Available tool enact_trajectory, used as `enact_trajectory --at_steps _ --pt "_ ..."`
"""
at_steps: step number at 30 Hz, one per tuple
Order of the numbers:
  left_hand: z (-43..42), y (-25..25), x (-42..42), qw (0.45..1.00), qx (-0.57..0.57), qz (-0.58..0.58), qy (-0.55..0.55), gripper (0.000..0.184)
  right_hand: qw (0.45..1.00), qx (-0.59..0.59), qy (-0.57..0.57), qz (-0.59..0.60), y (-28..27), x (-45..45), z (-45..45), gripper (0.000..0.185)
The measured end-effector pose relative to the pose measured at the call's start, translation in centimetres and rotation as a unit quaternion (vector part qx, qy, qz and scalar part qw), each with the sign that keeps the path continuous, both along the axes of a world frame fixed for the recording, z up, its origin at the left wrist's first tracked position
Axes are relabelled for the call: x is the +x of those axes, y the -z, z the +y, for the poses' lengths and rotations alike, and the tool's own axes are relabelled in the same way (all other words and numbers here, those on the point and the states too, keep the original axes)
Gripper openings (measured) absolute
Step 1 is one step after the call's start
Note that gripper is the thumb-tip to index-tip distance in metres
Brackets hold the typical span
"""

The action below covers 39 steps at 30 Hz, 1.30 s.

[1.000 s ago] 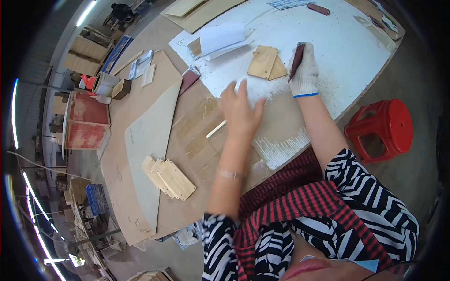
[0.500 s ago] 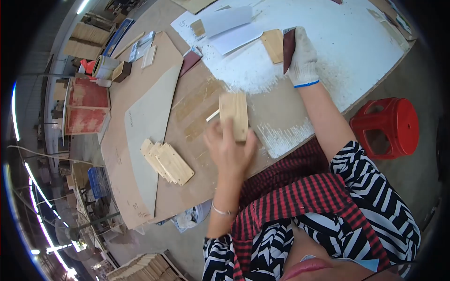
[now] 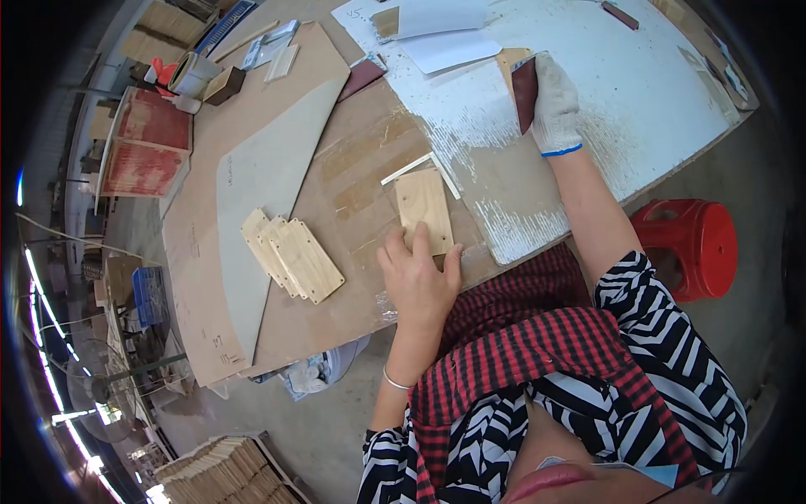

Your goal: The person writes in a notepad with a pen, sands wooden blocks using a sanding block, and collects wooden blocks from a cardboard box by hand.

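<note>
My bare left hand holds a small pale wooden panel by its near end, with fingertips on its face and the thumb at its side. The panel has holes near its corners and lies flat against white strips that form a corner stop on the table. My right hand, in a white knit glove, is closed round a dark red sheet of sandpaper. Behind that sandpaper another wooden panel shows in part. Left of my left hand, several similar panels lie in an overlapping stack.
The cardboard-covered table carries a grey sheet, another piece of sandpaper and white papers. White dust lies round the right hand. A red stool stands to the right, and a small wooden box sits far left.
The panel under my left hand has come down from a tilted, blurred position to lie flat against the strips. My right hand stays closed on the sandpaper. The view has shifted slightly.
</note>
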<state>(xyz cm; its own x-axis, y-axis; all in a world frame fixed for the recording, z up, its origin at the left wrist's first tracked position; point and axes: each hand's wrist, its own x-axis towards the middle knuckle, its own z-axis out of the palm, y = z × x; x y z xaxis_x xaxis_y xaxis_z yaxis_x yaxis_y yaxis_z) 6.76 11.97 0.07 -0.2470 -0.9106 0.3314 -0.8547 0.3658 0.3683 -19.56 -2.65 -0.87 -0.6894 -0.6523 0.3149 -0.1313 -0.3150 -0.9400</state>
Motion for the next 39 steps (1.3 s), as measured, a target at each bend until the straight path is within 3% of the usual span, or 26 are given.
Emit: enact_trajectory --at_steps 8,12,16,20,24,28,32,36,39 --pt "-1.0 0.1 0.0 1.000 0.006 0.019 0.006 0.056 1.000 -0.020 -0.014 -0.004 0.7 0.3 -0.9 0.043" --pt "-1.7 0.6 -0.8 0.999 -0.011 0.044 0.015 0.057 0.998 -0.021 0.000 0.061 1.0 0.3 -0.7 0.042" --pt "-2.2 0.9 -1.0 0.996 -0.020 0.070 0.049 0.057 0.991 0.093 -0.020 0.092 -0.2 0.7 0.1 0.039" --pt "-1.7 0.5 0.9 0.986 -0.018 0.135 0.092 0.057 0.985 0.079 -0.084 0.125 -0.3 1.5 0.8 0.036" --pt "-1.3 1.6 2.0 0.995 0.009 0.085 0.043 0.059 0.966 0.064 -0.167 0.188 -0.8 4.0 2.8 0.031" --pt "-1.5 1.0 2.0 0.996 0.041 0.073 0.039 0.058 0.929 0.126 -0.245 0.248 -1.8 6.1 4.2 0.030" --pt "-1.7 0.9 2.6 0.993 0.057 0.083 0.069 0.070 0.899 0.182 -0.289 0.274 -3.4 7.7 4.7 0.033" --pt "-1.7 1.1 3.2 0.975 0.050 0.212 0.035 0.089 0.838 0.062 -0.365 0.401 -4.1 10.0 6.6 0.018" --pt "-1.6 1.5 3.2 0.978 0.051 0.201 0.026 0.101 0.648 0.150 -0.387 0.639 -3.8 12.3 5.5 0.016"
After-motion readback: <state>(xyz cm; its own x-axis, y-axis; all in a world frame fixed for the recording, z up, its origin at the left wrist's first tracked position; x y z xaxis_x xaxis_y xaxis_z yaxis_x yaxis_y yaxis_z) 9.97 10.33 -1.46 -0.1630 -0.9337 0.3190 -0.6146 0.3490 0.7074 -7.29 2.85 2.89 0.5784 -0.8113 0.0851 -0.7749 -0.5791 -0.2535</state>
